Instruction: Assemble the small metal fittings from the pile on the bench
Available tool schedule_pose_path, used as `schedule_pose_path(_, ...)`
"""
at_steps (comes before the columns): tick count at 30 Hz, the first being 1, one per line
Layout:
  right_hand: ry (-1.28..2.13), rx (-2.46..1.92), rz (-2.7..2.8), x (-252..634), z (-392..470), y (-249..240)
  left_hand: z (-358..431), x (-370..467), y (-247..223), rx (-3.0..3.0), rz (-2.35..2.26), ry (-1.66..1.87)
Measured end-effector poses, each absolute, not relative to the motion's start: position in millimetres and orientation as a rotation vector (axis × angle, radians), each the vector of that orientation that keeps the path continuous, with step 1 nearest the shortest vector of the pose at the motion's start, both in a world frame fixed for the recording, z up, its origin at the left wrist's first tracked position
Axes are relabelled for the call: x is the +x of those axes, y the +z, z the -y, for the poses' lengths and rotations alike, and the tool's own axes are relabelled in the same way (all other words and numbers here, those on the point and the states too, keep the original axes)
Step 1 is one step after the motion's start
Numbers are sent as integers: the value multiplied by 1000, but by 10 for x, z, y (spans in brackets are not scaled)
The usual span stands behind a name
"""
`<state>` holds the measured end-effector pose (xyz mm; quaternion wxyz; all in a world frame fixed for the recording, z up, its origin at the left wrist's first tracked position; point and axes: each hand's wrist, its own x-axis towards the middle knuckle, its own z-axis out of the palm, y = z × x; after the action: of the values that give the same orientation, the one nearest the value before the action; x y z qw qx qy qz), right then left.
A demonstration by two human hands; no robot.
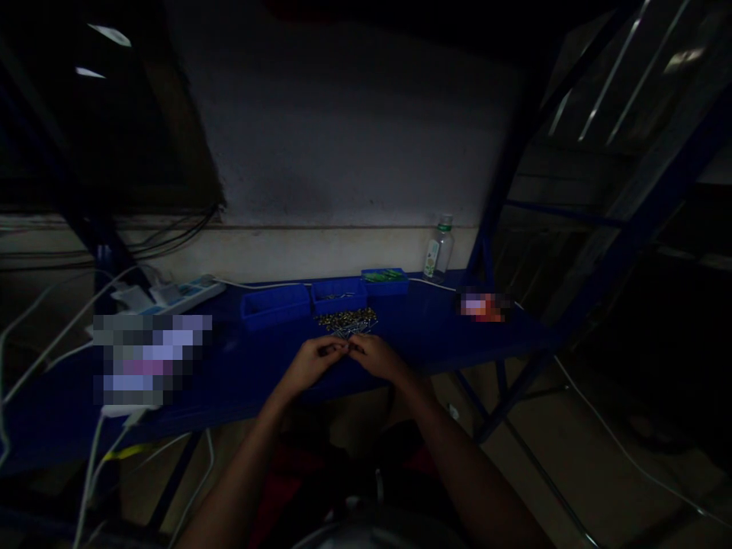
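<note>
My left hand (309, 364) and my right hand (376, 357) meet at the front of the blue table, fingertips pinched together. Whatever they hold is too small and dark to make out. Just beyond the fingertips lies a loose heap of small brass-coloured parts (343, 317). Thin silvery pins or screws (359, 329) are spread on the heap's near side, partly hidden by my fingers. Behind the heap stand a blue bin (340, 305) with a few thin metal pieces and, to its right, a smaller blue bin (390, 290) holding green pieces. Another blue bin (277, 313) is on the left.
A clear bottle (439, 252) stands by the wall at the back right. White power strips (197, 292) with plugs and cables lie at the left. Two blurred-out items rest on the table (245, 381), one at each side. Blue metal posts frame the bench.
</note>
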<state>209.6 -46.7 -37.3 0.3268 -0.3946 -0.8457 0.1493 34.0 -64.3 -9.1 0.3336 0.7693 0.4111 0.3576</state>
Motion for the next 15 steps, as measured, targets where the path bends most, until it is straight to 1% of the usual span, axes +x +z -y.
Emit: schedule_pose_path(15, 358, -951, 2287, 2113, 424, -419, 717, 351, -64, 2087, -1031, 912)
